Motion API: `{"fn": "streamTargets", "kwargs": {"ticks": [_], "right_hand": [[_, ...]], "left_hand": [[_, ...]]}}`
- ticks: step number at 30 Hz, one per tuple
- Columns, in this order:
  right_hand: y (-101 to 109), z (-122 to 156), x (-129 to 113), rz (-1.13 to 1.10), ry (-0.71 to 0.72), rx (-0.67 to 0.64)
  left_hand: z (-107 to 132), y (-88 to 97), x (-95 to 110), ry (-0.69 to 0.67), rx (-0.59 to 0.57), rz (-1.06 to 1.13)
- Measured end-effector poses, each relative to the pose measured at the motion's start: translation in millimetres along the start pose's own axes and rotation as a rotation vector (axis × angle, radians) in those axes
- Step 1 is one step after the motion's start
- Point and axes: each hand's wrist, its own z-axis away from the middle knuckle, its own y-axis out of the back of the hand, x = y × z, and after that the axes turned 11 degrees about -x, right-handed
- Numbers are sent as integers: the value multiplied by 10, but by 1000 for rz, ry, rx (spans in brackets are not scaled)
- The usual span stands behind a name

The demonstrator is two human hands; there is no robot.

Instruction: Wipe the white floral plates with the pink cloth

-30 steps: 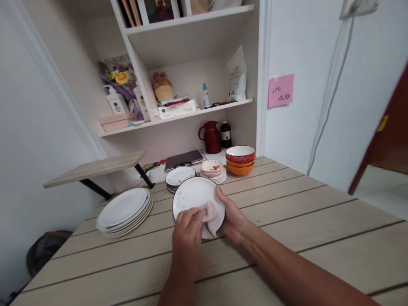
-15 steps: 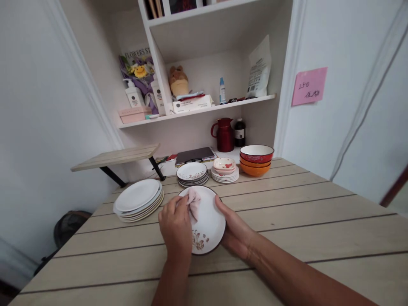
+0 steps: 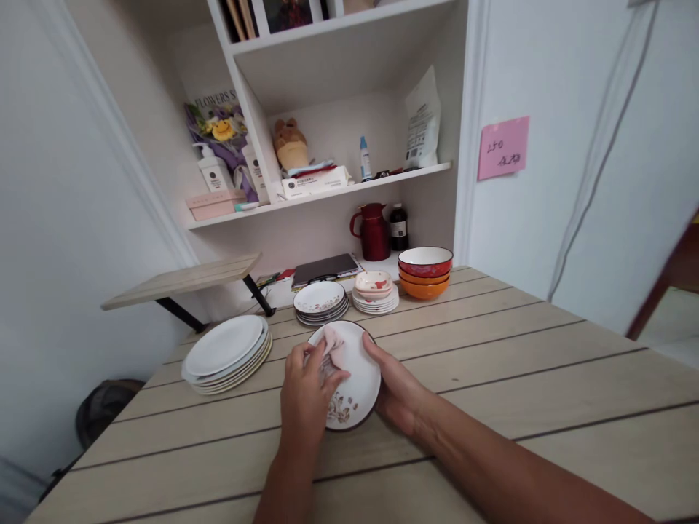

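Observation:
A white plate (image 3: 356, 382) with a dark rim and a brown flower print lies on the wooden table (image 3: 491, 356) in front of me. My left hand (image 3: 306, 393) presses a pink cloth (image 3: 334, 348) onto the plate's upper left part, fingers closed on the cloth. My right hand (image 3: 396, 386) grips the plate's right rim and holds it steady.
A stack of large white plates (image 3: 226, 353) sits to the left. Behind are a stack of small patterned plates (image 3: 320, 301), small dishes (image 3: 374, 291) and red and orange bowls (image 3: 425, 271). A red jug (image 3: 373, 231) and a dark bottle (image 3: 399, 227) stand under the shelf.
The plate has been turned, so its flower print now faces me. My left hand moved the cloth from the plate's lower right to its upper left. The camera view shifted.

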Motion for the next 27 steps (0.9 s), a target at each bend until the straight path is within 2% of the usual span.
{"fn": "streamTargets", "kwargs": {"ticks": [4,8,15,18,22,25,27], "right_hand": [[8,-5,17,9,3,29],[14,-17,17,-13,-7,-9],[119,-44,-63,6,-36,-55],[105,-17,-78,36,-65,-69],[4,38,-18,79,-87,-103],[-46,55,61,73,-111,-132],[-44,44,93,49,-122,-136]], "left_hand": [[-3,-16,-42,-34,65,0],[1,13,-38,-99,126,7],[16,54,138,-298,78,22],[18,69,195,-333,82,5],[34,112,207,-253,187,-135],[53,148,170,-127,297,-300],[62,165,136,-38,307,-386]]}}
